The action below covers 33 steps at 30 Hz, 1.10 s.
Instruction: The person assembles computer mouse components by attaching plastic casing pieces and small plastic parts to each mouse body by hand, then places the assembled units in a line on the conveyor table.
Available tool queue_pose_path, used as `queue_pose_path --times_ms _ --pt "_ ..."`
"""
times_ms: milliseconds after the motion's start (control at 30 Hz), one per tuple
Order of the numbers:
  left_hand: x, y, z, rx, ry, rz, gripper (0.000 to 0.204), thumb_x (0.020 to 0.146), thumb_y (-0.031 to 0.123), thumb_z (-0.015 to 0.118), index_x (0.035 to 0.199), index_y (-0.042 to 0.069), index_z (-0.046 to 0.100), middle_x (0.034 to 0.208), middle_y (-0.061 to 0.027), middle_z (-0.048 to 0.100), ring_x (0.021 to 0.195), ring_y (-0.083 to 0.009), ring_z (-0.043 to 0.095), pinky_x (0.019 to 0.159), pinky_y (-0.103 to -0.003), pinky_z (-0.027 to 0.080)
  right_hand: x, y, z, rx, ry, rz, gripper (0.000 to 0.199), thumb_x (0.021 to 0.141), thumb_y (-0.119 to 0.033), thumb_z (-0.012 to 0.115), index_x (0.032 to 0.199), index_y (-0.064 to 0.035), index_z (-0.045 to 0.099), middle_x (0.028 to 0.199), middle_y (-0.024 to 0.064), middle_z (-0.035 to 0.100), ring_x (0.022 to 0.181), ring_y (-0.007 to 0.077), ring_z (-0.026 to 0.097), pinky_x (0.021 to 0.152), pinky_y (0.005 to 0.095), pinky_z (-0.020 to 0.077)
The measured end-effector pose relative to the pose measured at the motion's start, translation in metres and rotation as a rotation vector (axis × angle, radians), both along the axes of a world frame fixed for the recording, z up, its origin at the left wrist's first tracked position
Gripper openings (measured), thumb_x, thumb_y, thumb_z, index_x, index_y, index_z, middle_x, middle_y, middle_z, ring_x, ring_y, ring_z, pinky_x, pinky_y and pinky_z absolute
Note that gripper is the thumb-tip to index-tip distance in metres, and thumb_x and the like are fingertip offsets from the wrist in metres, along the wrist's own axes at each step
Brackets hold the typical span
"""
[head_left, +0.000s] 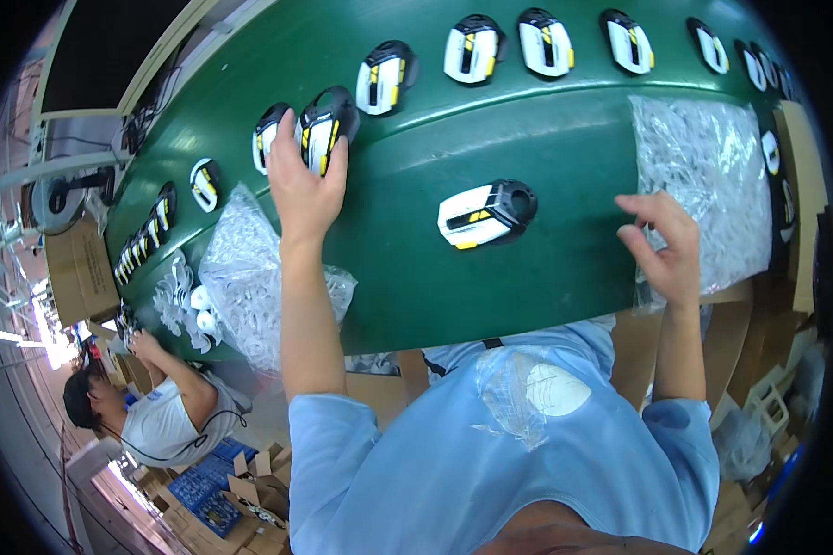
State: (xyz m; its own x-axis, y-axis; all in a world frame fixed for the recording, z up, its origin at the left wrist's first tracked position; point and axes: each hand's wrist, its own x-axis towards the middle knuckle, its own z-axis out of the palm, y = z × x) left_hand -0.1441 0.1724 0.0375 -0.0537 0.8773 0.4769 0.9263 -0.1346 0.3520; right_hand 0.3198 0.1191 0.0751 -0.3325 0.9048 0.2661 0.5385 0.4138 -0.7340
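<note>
My left hand reaches to the far side of the green work surface, its thumb and fingers around a rounded white-and-black plastic housing with yellow marks. Just left of it, partly behind the fingers, lies a similar housing. Another white-and-black housing lies on its own in front of me, its black end with a round recess pointing right. My right hand hovers beside a clear plastic bag of small pale parts; its fingers are bent but apart, with nothing between them.
Several like housings form a row along the far strip of the green table. A second clear bag and loose white parts lie left. A co-worker is at the left edge. Cardboard boxes stand around.
</note>
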Motion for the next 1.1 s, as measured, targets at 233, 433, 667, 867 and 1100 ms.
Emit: queue_pose_path --times_ms 233,433,667,867,1100 --pt "-0.008 0.004 -0.006 0.031 0.247 0.032 0.073 0.090 0.035 0.085 0.144 -0.005 0.057 0.136 -0.0255 0.066 0.124 -0.0438 0.063 0.107 -0.051 0.049 -0.011 0.000 0.003 0.038 0.007 0.098 0.028 0.085 -0.004 0.082 0.112 -0.0003 0.078 0.102 0.0102 0.077 0.077 0.0224 0.063 0.071 0.0337 0.0506" --pt "0.114 -0.052 0.014 -0.207 0.022 -0.620 0.088 0.073 0.055 0.090 0.141 0.005 0.062 0.133 -0.0176 0.066 0.120 -0.0390 0.062 0.104 -0.052 0.048 -0.019 -0.004 -0.008 -0.014 0.072 0.093 0.030 0.084 -0.003 0.082 0.112 0.0010 0.077 0.105 0.0119 0.077 0.078 0.0231 0.062 0.071 0.0348 0.0509" --pt "0.049 -0.026 0.035 0.082 0.101 -0.208 0.066 0.085 0.033 0.087 0.137 0.002 0.062 0.122 -0.0194 0.068 0.112 -0.0394 0.064 0.097 -0.049 0.051 -0.005 -0.002 -0.015 -0.059 0.099 0.116 0.029 0.085 -0.001 0.080 0.114 0.0017 0.077 0.105 0.0130 0.077 0.076 0.0217 0.059 0.068 0.0333 0.0476" --pt "-0.141 0.033 0.017 0.055 0.103 0.453 0.076 0.091 0.047 0.081 0.143 -0.004 0.058 0.126 -0.0305 0.068 0.115 -0.0483 0.065 0.103 -0.053 0.051 -0.004 -0.004 -0.019 -0.054 0.121 0.106 0.028 0.086 -0.001 0.079 0.114 0.0020 0.077 0.105 0.0131 0.077 0.076 0.0214 0.059 0.067 0.0321 0.0466" --pt "-0.111 0.049 -0.017 -0.272 0.461 0.257 0.072 0.092 0.063 0.071 0.144 0.014 0.066 0.133 -0.0184 0.074 0.122 -0.0417 0.070 0.101 -0.058 0.053 0.035 -0.035 -0.007 -0.003 -0.058 -0.100 0.027 0.086 -0.002 0.078 0.113 -0.0003 0.079 0.102 0.0134 0.077 0.080 0.0239 0.064 0.070 0.0350 0.0494"
